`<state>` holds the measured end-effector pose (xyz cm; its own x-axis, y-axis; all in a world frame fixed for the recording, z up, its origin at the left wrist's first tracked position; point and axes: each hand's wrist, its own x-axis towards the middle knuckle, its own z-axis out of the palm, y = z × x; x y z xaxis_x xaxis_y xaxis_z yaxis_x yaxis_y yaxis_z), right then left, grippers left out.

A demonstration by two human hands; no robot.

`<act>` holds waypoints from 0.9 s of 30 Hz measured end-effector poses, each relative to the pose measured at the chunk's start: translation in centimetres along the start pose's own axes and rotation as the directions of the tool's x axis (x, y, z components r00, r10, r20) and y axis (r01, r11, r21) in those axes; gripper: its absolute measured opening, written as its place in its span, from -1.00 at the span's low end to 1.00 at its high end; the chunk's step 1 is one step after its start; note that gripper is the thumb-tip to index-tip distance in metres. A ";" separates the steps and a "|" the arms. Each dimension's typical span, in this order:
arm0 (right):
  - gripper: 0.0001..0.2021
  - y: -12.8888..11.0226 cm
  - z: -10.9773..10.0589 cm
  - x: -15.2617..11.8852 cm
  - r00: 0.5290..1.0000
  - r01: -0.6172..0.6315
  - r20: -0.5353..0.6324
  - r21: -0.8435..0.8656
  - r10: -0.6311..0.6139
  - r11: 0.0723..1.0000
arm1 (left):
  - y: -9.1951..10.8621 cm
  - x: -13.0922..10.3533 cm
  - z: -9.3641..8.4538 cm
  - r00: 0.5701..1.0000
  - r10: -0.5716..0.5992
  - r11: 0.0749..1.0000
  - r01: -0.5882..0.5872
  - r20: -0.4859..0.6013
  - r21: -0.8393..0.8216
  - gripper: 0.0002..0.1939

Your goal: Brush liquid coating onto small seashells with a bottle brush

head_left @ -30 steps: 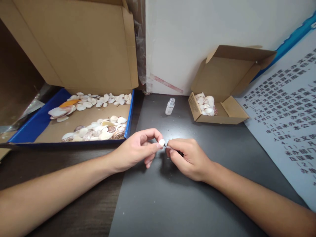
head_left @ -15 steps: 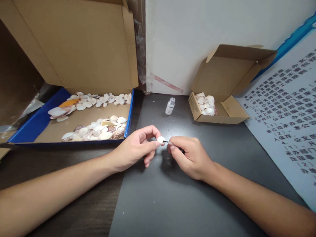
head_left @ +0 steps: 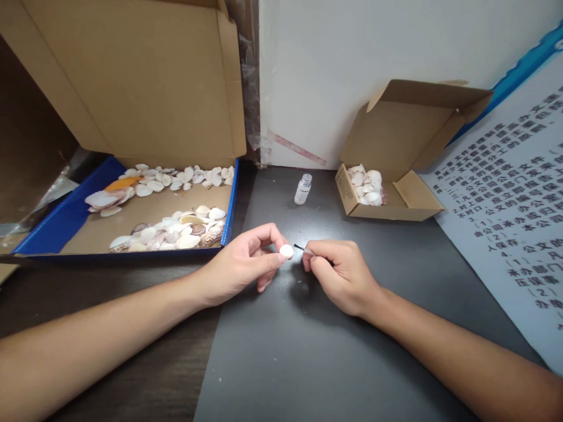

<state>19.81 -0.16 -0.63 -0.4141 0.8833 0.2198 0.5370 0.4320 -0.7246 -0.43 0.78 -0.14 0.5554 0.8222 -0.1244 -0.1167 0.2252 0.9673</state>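
Observation:
Between the thumb and forefinger of my left hand is a small white seashell, held a little above the dark mat. My right hand pinches a thin brush with a dark tip and a pale stem; the rest of it is hidden in the fingers. The brush tip points at the shell, with a narrow gap between them. Beyond the hands a small uncapped glass bottle with a printed label stands upright on the mat.
At the left lies an open blue-sided cardboard box with many shells in two groups. A smaller open cardboard box with white shells stands at the back right. A printed sheet covers the right side, and a white board rises behind.
The brush tip has come away from the shell, my right hand drawing slightly to the right. The shell has turned a little in my left fingers.

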 end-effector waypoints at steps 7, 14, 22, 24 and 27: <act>-0.79 0.0 0.0 -0.1 0.991 0.102 0.083 0.028 -0.104 0.994 | 0.0 -0.1 0.0 1.000 0.004 1.000 -0.004 -0.009 -0.015 -0.84; -0.75 -0.2 0.1 0.0 0.999 0.015 0.036 -0.040 -0.014 0.999 | 0.0 0.0 -0.1 1.000 -0.016 0.999 0.015 -0.010 -0.048 -0.84; -0.76 -0.1 -0.1 -0.1 0.988 0.144 0.041 0.063 -0.146 0.988 | 0.1 -0.1 -0.1 0.999 -0.035 0.999 0.035 -0.004 -0.008 -0.84; -0.77 -0.1 -0.1 -0.1 0.977 0.204 0.059 0.065 -0.207 0.977 | 0.1 -0.1 -0.1 0.999 -0.035 0.999 0.035 -0.003 -0.003 -0.83; -0.75 -0.1 -0.1 0.0 0.996 0.092 0.017 -0.029 -0.092 0.995 | 0.0 -0.1 -0.2 0.999 -0.034 0.999 0.034 -0.001 -0.018 -0.84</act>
<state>19.87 -0.15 -0.50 -0.4738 0.8368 0.2744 0.5177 0.5168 -0.6818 -0.68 0.77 -0.21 0.5586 0.8144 -0.1574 -0.1123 0.2622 0.9584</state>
